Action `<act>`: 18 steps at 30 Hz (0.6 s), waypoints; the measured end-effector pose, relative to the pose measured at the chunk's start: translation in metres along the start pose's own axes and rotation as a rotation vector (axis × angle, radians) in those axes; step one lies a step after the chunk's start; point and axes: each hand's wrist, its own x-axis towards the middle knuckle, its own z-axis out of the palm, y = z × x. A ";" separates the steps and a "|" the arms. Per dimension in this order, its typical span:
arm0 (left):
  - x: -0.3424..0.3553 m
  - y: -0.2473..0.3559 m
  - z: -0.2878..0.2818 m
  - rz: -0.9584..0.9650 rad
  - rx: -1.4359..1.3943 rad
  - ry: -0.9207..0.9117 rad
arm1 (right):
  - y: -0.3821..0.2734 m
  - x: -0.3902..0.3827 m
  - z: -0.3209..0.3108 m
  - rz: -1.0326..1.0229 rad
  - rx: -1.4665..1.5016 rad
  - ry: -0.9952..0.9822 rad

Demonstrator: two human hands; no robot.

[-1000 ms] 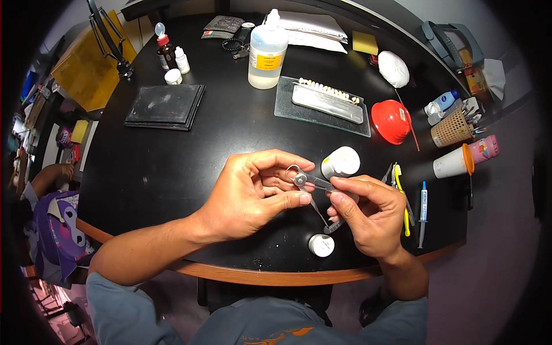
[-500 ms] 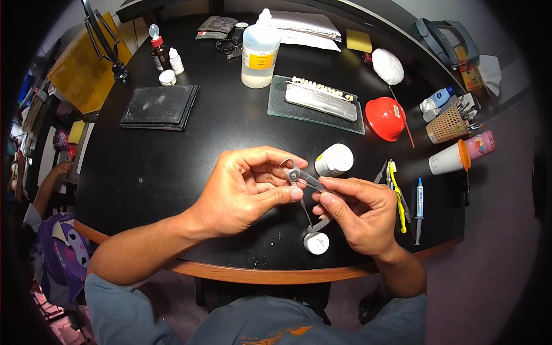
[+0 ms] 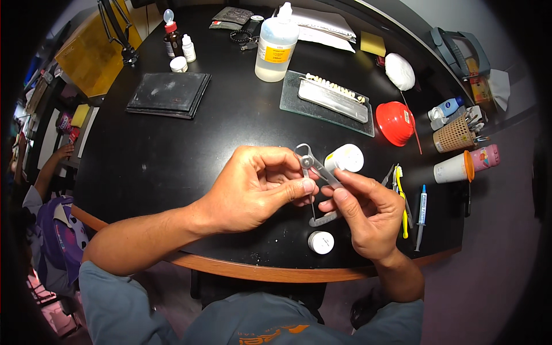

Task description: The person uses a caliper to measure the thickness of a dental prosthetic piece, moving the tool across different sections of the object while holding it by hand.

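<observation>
Caliper: the small metal caliper is held above the black table, between both hands, a little right of the picture's centre. Its pivot screw is at the top, its thin legs point down toward 6 o'clock.
What changed: half a second ago the pivot was lower and the legs slanted more; now the tool is raised and turned, so the legs hang nearly straight down to the curved scale bar at their lower end.
Meaning: I judge the person is adjusting or reading the tool, not putting it down.
Left hand: the left hand closes thumb and forefinger on the caliper just below the pivot. It has moved up a little with the tool.
Right hand: the right hand pinches the arm at 4 o'clock from the pivot, the fingers narrow around the metal. It has come closer to the left hand than before.
White jar: the white jar stands on the table at 2 o'clock from the caliper, just behind it.
Small cap: the white cap lies at 6 o'clock, below the legs, apart from them.
Farther: a glass slab with a strip of teeth at 12 o'clock, a red bowl at 2 o'clock, a clear bottle further up.
View: the whole table sits slightly lower in the picture than before, so the head has tilted.
</observation>
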 end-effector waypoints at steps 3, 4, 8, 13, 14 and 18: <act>0.001 0.000 -0.002 0.016 0.000 0.045 | -0.011 0.000 -0.005 0.135 -0.016 -0.032; 0.002 0.000 -0.003 0.038 -0.026 0.064 | -0.011 0.000 -0.006 0.142 0.007 -0.017; 0.003 0.000 -0.005 0.064 -0.067 0.082 | -0.011 0.001 -0.010 0.149 0.030 -0.014; 0.003 0.000 -0.006 0.049 -0.060 0.081 | -0.015 0.002 -0.007 0.157 0.018 -0.017; 0.004 0.000 -0.006 0.048 -0.065 0.081 | -0.014 0.002 -0.008 0.158 0.018 -0.016; 0.004 0.002 -0.009 0.023 -0.077 0.077 | -0.014 0.003 -0.007 0.168 0.017 -0.030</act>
